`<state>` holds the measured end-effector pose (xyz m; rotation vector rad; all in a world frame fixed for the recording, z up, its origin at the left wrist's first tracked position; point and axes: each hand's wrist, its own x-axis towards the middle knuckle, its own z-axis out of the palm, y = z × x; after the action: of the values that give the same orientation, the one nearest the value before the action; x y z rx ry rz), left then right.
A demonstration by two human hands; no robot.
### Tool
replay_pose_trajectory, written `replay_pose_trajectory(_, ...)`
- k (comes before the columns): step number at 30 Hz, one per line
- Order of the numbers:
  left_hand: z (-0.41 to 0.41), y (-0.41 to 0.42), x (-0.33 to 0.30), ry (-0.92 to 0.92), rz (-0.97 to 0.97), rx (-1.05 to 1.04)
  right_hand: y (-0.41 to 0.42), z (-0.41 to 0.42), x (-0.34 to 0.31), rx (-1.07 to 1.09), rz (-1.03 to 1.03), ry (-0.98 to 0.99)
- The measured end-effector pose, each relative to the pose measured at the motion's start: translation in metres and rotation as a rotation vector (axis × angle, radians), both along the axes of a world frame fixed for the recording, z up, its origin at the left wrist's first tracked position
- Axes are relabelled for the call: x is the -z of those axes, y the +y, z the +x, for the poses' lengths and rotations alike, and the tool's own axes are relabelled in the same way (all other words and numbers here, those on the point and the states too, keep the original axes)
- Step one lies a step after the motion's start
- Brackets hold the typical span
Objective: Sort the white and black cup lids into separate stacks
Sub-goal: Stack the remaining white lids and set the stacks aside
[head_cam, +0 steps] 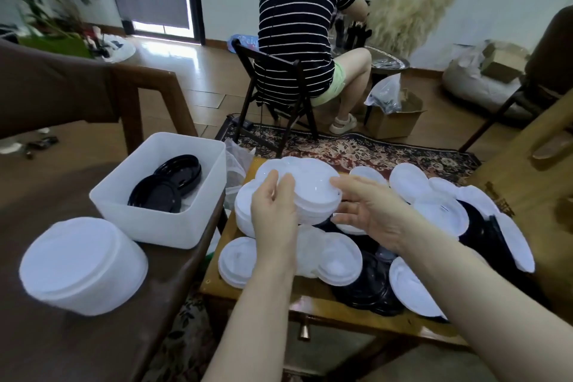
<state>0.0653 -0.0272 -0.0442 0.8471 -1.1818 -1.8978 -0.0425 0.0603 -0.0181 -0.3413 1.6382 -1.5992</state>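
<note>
A small wooden table carries a heap of white lids mixed with black lids. Above the heap I hold a stack of white lids between both hands. My left hand grips its left side with curled fingers. My right hand touches the right edge with spread fingers. A white square bin to the left holds black lids. An upturned white bowl-shaped stack sits in front of the bin.
The bin and the white stack stand on a dark brown table at left. A person in a striped shirt sits on a folding chair beyond, back turned. A cardboard box and a patterned rug lie behind.
</note>
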Motion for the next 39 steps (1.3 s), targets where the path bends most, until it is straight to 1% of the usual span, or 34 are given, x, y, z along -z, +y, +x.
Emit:
replay_pose_trajectory(3,0.007,-0.022,0.003,-0.091,-0.111,-0.067,-0.032,0.011,0.002,-0.004,0.020,0.012)
replay_pose_trajectory(7,0.006,-0.043,0.012,-0.198,-0.175,-0.067,-0.065,0.014,0.012,0.047,0.083,0.099)
replay_pose_trajectory(12,-0.004,-0.054,0.021,-0.257,-0.169,-0.086,-0.084,0.010,0.022,0.063,0.175,0.178)
replay_pose_trajectory(17,-0.005,-0.059,0.027,-0.296,-0.196,-0.089,-0.086,0.009,0.022,-0.008,0.264,0.197)
replay_pose_trajectory(20,-0.004,-0.064,0.030,-0.324,-0.161,-0.078,-0.085,0.004,0.026,-0.027,0.264,0.184)
replay_pose_trajectory(25,-0.001,-0.065,0.037,-0.359,-0.045,-0.057,-0.083,0.003,0.035,-0.064,0.271,0.080)
replay_pose_trajectory(31,0.002,-0.066,0.040,-0.285,0.064,-0.049,-0.081,0.001,0.037,-0.081,0.286,-0.011)
replay_pose_trajectory(35,0.000,-0.067,0.044,-0.264,0.094,-0.020,-0.081,0.000,0.037,-0.113,0.297,-0.042)
replay_pose_trajectory(39,0.001,-0.068,0.042,-0.243,0.095,-0.042,-0.084,-0.001,0.039,-0.130,0.290,-0.061)
